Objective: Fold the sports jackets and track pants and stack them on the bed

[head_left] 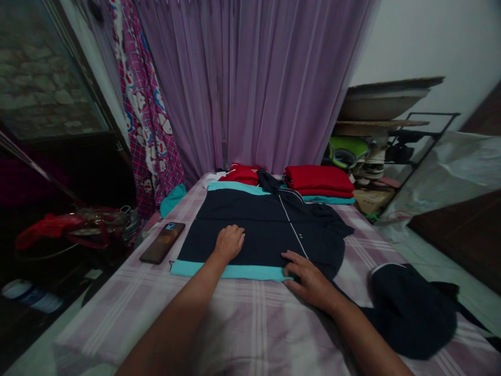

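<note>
At far left, a red item (47, 230) and a white-and-blue container (33, 296) sit in shadow, below a window (43, 78). A patterned magenta curtain (143, 115) hangs next, beside a long purple curtain (254, 89) across the back. A small turquoise cloth (172, 201) lies at the left edge of the plaid-covered surface (250, 324), and a phone (162, 243) rests nearer, its camera side up.

Right of the phone, a dark shirt (250, 224) is spread in the middle of the surface, with turquoise strips along its near and far edges and a thin white line across its right part. The left hand (230, 243) rests on the dark fabric, its grip released, fingers slightly bent. Behind the shirt lies a red garment (242, 175). The right hand (309, 279) is at the shirt's near edge, by the end of the turquoise strip, fingers bent and apart; whether its grip pinches the fabric, I cannot tell.

Further right, folded red clothes (319, 180) are stacked at the back, a bunched dark garment (415, 313) lies near the front, and a cluttered rack (426, 136) stands beyond.
</note>
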The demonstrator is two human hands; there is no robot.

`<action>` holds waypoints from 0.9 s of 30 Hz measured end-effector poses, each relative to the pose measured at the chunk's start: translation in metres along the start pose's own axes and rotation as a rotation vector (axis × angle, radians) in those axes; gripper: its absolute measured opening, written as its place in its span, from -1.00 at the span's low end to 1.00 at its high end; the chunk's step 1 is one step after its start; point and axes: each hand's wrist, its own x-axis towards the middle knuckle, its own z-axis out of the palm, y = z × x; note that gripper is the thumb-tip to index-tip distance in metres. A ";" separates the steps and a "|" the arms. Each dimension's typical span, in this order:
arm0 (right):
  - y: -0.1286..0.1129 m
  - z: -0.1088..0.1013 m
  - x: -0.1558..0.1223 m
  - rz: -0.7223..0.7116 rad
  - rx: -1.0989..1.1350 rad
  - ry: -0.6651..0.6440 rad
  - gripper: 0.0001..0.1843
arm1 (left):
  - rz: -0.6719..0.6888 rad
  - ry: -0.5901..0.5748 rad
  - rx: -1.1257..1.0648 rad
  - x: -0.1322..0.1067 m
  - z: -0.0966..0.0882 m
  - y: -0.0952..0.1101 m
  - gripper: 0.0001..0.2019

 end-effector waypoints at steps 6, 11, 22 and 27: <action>0.017 -0.005 -0.008 -0.004 0.166 -0.036 -0.74 | -0.040 -0.024 -0.021 0.000 0.000 0.001 -0.67; 0.018 -0.006 -0.017 0.017 0.221 -0.009 -0.71 | -0.023 -0.070 -0.068 0.003 0.000 -0.005 -0.65; -0.024 -0.032 0.037 0.045 -0.078 0.148 -0.63 | -0.046 -0.283 -0.156 -0.059 -0.017 -0.018 -0.37; -0.038 0.007 0.072 0.084 -0.255 0.233 -0.43 | -0.076 -0.268 -0.135 -0.071 -0.017 -0.009 -0.37</action>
